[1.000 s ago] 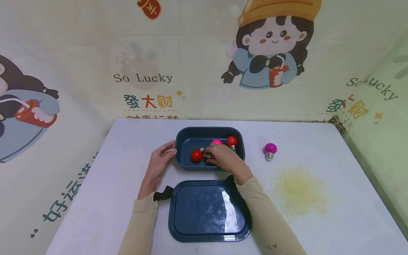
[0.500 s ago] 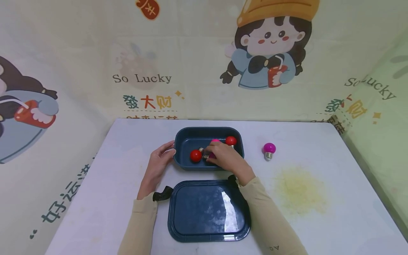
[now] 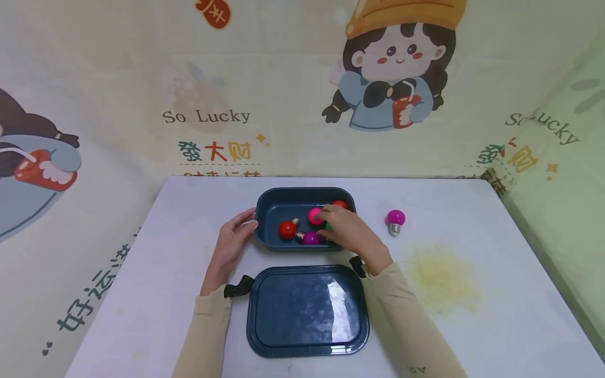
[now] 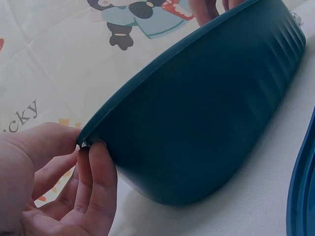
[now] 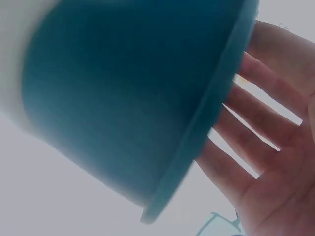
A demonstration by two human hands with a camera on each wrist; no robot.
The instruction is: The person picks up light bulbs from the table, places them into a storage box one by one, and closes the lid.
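Item: white surface, with a yellow stain right of centre.
Item: glossy dark blue rectangular plastic lid, rounded corners, lying flat just in front of the box and apart from it; set there, it presumably leaves the box uncovered and reachable.
Item: left hand, pinching the box rim at its left end between thumb and fingertips, apparently to steady it.
Item: right hand, reaching over the box's right side, fingers angled down among the bulbs; whether it grasps anything cannot be told, as the fingertips are partly hidden.
Item: deep dark blue rectangular plastic box, upright, its long side facing the person, which probably suits reaching in from either side.
Contents: round purple bulb with silver screw base, lying by the near wall; round red bulb, left, base toward the far wall; round green bulb, mostly covered by the right hand; round pink bulb, just beside the right fingers; second red bulb, far right corner.
Item: round magenta bulb, outside, right of the box, silver base toward the person.
Item: printed cream cloth backdrop, behind.
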